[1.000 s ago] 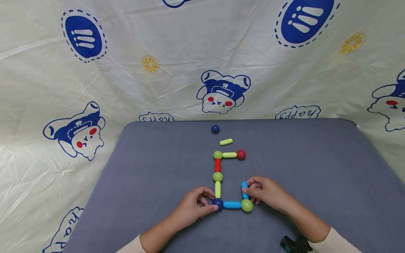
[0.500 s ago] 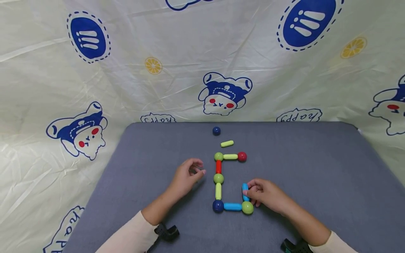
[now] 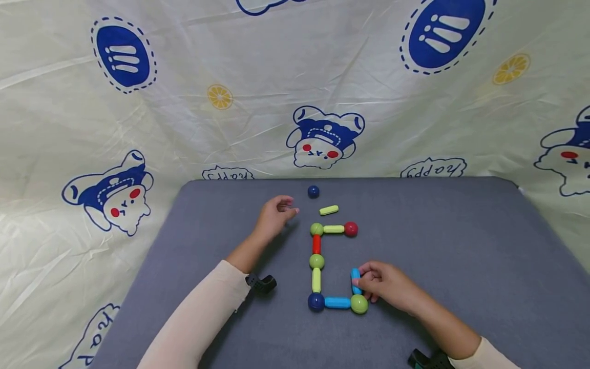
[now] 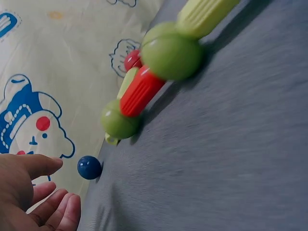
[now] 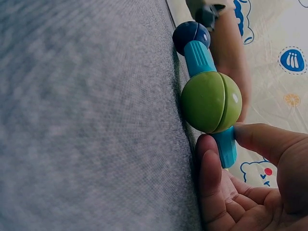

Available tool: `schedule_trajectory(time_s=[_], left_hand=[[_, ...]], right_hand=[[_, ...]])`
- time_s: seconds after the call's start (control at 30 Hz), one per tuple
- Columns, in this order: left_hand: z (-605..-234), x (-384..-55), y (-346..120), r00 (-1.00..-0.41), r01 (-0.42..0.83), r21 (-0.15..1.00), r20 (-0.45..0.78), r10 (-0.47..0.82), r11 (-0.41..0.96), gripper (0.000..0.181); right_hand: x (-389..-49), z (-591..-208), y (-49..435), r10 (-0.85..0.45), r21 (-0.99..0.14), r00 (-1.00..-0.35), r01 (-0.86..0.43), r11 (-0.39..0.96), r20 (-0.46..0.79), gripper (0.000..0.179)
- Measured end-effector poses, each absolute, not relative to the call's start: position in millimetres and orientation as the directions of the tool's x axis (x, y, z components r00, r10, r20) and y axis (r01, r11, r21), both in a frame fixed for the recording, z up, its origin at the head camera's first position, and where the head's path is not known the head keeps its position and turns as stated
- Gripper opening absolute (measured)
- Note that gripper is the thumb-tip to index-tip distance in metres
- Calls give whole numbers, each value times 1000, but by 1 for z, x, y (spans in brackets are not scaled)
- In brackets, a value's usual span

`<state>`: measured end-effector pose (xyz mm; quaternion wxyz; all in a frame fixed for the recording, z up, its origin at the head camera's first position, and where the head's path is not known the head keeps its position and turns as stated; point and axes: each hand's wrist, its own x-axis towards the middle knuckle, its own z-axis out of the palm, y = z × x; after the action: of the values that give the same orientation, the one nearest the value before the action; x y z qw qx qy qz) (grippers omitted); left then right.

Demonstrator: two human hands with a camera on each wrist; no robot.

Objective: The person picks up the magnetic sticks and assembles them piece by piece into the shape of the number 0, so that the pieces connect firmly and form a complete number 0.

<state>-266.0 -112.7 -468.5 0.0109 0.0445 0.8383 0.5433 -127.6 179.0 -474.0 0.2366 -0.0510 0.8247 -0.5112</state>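
Observation:
My right hand [image 3: 384,284] pinches a blue rod [image 5: 227,149] between thumb and fingers; the rod meets a green ball [image 3: 359,304] at the near right corner of a chain of balls and rods. From that ball another blue rod [image 3: 338,303] leads left to a dark blue ball [image 3: 316,302]. Further up run a yellow-green rod [image 3: 316,280], a green ball [image 3: 316,261], a red rod [image 3: 316,244], a green ball [image 3: 316,229], a pale rod [image 3: 334,229] and a red ball [image 3: 351,229]. My left hand [image 3: 275,216], empty with fingers loosely bent, hovers left of a loose yellow-green rod [image 3: 329,210].
A loose dark blue ball [image 3: 313,191] sits near the far edge of the grey table [image 3: 438,246]. Behind the table hangs a pale printed cloth [image 3: 258,61]. A black strap [image 3: 261,283] shows at the left wrist.
My left hand has let go of the near dark blue ball and moved away across the table, up beside the chain's far end. The right hand keeps its pinch on the blue rod.

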Motion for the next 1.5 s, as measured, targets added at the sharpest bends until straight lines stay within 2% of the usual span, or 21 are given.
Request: schedule_trajectory(time_s=[0.3,0.8,1.37,1.5], left_hand=[[-467,-303,-94,-997,53,876,21,71,480,44],[-478,-334,-65,-1000,17,850,5,26,526,43],[-483,-339,-54,-999,51,798,30,45,601,32],[-484,-335,-54,-999,28,813,11,32,582,31]], right_hand=[[-126,-473,179,-323,-866,-882,165,473,-344,45],[-127,-474,181,-338,-874,-882,149,463,-330,46],[-125,-470,177,-296,-847,-881,189,496,-370,45],[-124,-472,178,-304,-854,-882,181,487,-360,45]])
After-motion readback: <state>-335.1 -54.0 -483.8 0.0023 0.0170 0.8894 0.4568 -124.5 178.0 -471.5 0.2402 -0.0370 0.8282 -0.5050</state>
